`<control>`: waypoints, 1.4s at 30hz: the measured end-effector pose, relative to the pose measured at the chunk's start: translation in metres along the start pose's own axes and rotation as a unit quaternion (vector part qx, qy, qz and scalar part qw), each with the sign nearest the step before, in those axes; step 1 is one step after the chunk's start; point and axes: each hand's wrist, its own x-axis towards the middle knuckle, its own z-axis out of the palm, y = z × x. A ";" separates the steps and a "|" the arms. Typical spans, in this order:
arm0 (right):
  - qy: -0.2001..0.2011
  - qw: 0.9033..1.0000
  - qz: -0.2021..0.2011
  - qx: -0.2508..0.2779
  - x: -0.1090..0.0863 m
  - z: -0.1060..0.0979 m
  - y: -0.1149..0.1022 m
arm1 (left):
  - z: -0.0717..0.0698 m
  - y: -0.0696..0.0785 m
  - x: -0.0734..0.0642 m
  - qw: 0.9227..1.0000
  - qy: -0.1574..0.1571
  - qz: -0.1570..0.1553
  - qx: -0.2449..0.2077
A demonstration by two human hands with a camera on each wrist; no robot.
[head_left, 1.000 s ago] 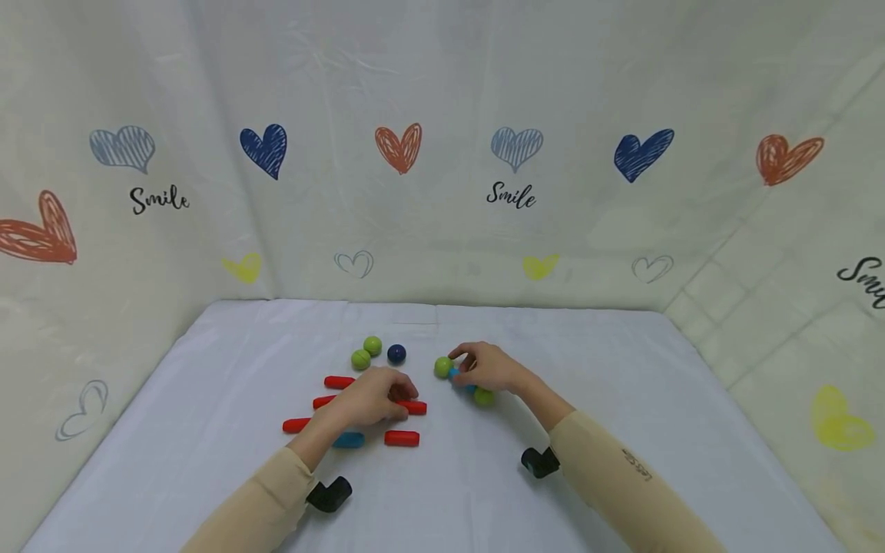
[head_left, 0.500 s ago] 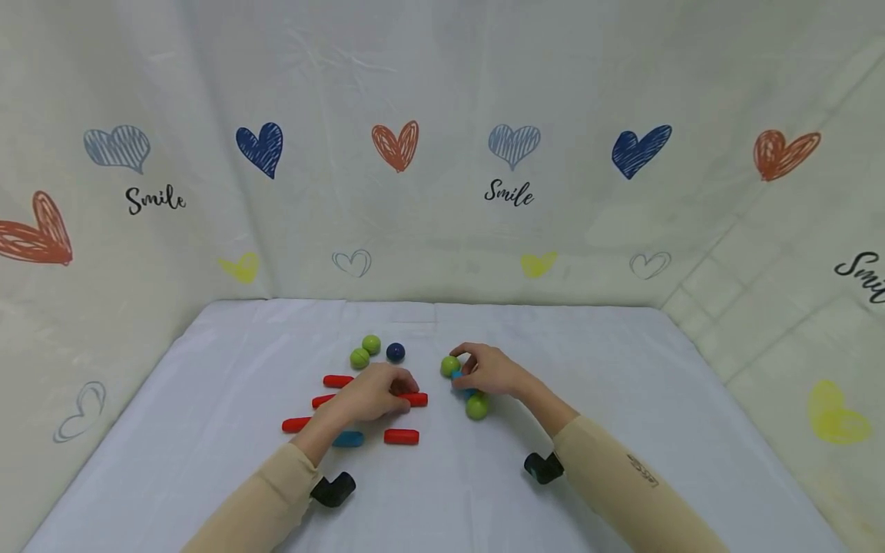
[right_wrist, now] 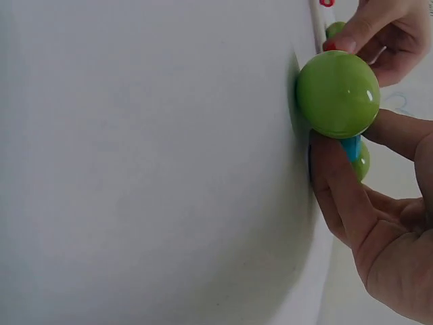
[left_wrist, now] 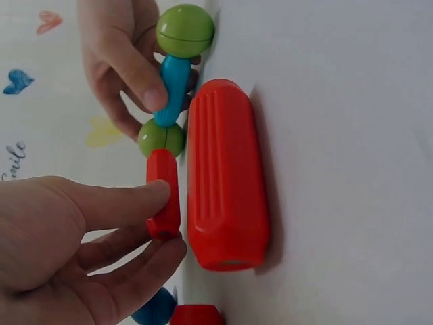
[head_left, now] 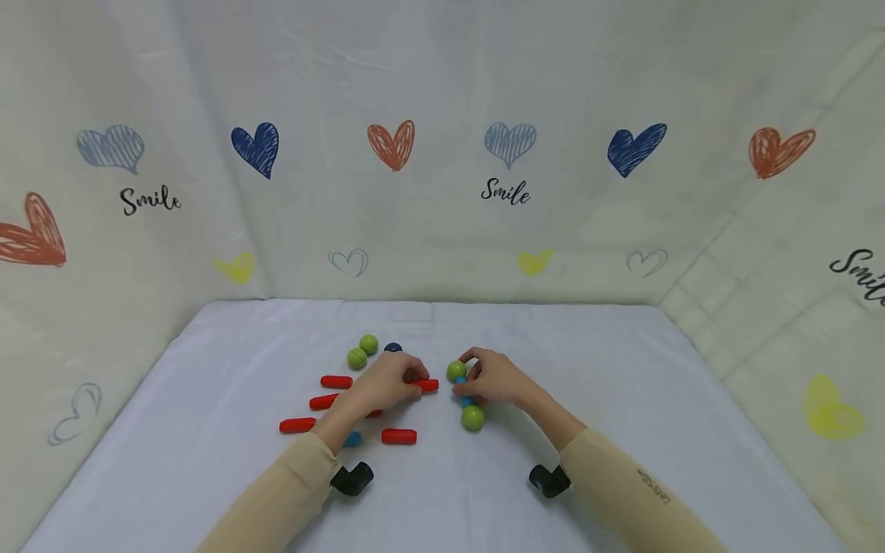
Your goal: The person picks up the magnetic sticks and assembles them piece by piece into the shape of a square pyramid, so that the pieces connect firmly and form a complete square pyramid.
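Observation:
My left hand (head_left: pixel 387 382) pinches a red toy rod (left_wrist: pixel 162 203) between thumb and fingers just above the white tabletop. Its free end points toward a green ball (head_left: pixel 456 372), with a small gap between them in the head view. To the right, my right hand (head_left: pixel 499 378) holds a short blue rod (left_wrist: pixel 174 84). That rod carries a green ball at each end: the far one and a nearer one (head_left: pixel 472 418). In the right wrist view the nearer ball (right_wrist: pixel 338 95) covers much of the blue rod.
Several red rods, such as the near one (head_left: pixel 399 436), lie left of centre. A second blue rod (head_left: pixel 353 439) is partly behind the left wrist. Two loose green balls (head_left: pixel 357 358) and a dark blue ball (head_left: pixel 392 348) sit farther back.
My left hand has lifted the red rod and moved it right and away from me, nearer the far green ball. My right hand has turned the blue rod, swinging its near ball toward me.

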 end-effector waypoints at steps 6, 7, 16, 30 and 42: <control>0.003 1.000 0.009 0.005 -0.006 0.001 -0.001 | 0.005 0.002 0.011 1.000 0.018 0.003 0.008; 0.003 1.000 0.009 0.007 -0.006 0.001 -0.001 | 0.005 0.002 0.012 1.000 0.019 0.004 0.010; -0.001 1.000 0.010 0.021 -0.005 0.002 -0.001 | 0.007 0.005 0.020 0.999 0.029 0.016 0.010; 0.002 1.000 0.013 0.022 -0.007 0.004 0.001 | 0.010 0.001 0.020 0.999 0.047 0.022 0.004; 0.003 1.000 0.016 0.010 -0.005 0.005 0.000 | 0.000 0.006 -0.002 0.997 0.081 0.001 -0.004</control>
